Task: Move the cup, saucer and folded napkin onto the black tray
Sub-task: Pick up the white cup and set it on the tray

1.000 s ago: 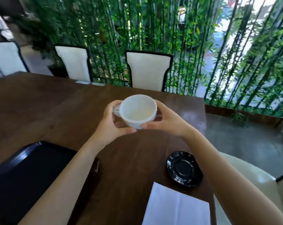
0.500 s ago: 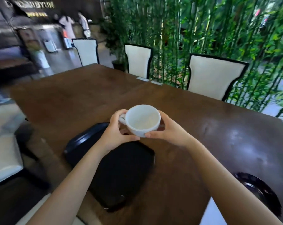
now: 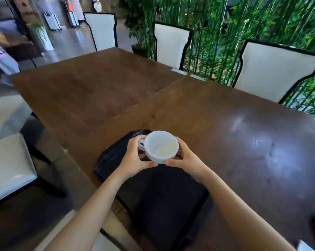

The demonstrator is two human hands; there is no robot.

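Both hands are cradling the white cup (image 3: pixel 161 146) over the black tray (image 3: pixel 164 192): left hand (image 3: pixel 135 160) gripping its handle side, right hand (image 3: pixel 186 161) gripping opposite.

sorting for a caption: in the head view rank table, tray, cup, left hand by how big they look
1. table
2. tray
3. cup and left hand: look alike, so unranked.

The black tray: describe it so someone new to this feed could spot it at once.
Start at the long dark brown wooden table and follow its near left edge. The flat rectangular black tray lies there, under the white ceramic cup held in both hands. It is the only black slab on the wood, with rounded corners and a raised glossy rim.
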